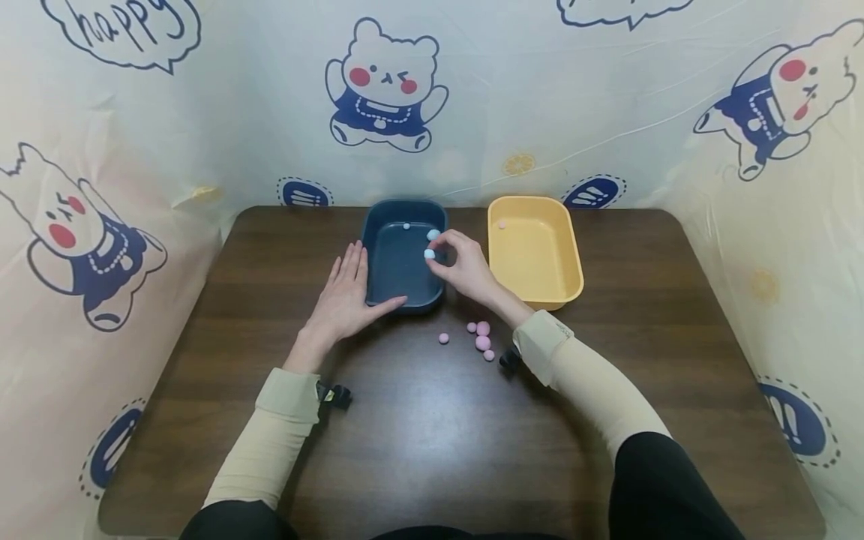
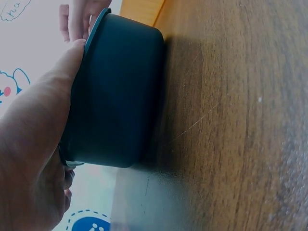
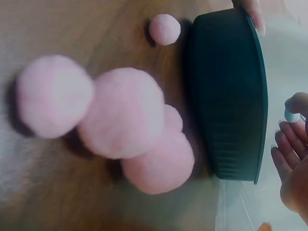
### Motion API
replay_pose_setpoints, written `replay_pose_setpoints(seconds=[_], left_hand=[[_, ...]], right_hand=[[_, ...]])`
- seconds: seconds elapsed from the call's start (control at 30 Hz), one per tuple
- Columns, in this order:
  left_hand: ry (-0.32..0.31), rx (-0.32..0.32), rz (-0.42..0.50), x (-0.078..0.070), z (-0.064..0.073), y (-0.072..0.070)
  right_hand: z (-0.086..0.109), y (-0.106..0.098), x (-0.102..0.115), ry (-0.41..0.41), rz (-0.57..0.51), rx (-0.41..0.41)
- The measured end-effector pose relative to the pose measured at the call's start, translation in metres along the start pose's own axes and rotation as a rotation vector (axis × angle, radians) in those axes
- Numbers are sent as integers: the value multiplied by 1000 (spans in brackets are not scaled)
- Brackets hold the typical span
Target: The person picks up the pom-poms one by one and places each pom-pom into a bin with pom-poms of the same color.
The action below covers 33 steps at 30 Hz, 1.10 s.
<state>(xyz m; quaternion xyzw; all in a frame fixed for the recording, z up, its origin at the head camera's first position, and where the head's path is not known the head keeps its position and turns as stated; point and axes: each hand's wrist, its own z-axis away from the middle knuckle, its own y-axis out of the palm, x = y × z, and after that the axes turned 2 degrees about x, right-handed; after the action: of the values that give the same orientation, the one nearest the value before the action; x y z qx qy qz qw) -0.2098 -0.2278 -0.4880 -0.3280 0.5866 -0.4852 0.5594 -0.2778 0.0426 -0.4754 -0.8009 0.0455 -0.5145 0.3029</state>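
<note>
My left hand lies flat against the near left corner of a dark blue bin, fingers straight along its left side and thumb over the near rim. My right hand is over the bin's right rim. Between its thumb and fingers it pinches a light blue ball; the right wrist view also shows a pale blue ball by the thumb tip. Another light blue ball appears at the forefinger. Inside the bin, toward the back, lies a tiny light blue ball.
A yellow bin stands to the right, a tiny pink ball inside it. Several pink balls lie on the wooden table in front of the bins, one pink ball apart to the left. A printed cloth hangs behind.
</note>
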Motion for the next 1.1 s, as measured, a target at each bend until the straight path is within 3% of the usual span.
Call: replay_pose_setpoints(seconds=[0.47,1.1], left_hand=[[-18,18,-2,1,5,-1],[-13,13,17,-2,1,0]], right_hand=[[-19,10,1,26,11,-1],[-45,5,4,71,68,58]])
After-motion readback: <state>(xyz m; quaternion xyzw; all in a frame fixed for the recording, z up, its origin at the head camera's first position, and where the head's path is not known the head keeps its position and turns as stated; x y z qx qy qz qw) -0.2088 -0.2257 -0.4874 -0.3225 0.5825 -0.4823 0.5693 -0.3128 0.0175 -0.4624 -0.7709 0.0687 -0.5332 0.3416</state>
